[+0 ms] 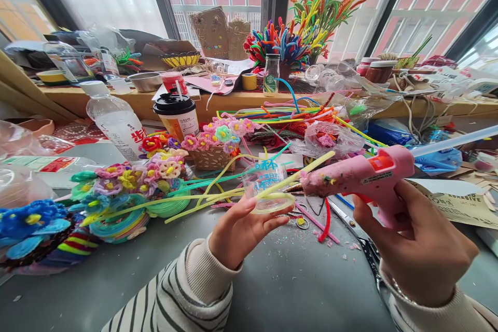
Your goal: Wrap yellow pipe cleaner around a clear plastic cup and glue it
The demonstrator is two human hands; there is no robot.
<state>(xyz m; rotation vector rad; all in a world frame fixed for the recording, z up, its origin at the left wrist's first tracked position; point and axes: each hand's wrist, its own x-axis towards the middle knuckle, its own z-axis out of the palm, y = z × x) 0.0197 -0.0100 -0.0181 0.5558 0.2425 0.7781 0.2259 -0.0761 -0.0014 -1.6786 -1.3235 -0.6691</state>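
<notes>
Crusted pink glue gun (361, 174); clear cup (260, 177) — plastic, probably.

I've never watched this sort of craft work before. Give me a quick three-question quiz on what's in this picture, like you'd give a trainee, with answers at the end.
1. Multiple choice: what is the right hand holding?
A) a paintbrush
B) a pink glue gun
C) a spoon

2. Look at the left hand. True or false: it is empty.

3. Fill in the missing word: the paper cup beside the water bottle has a ____ lid.

Key:
1. B
2. False; it holds a clear plastic cup.
3. black
</notes>
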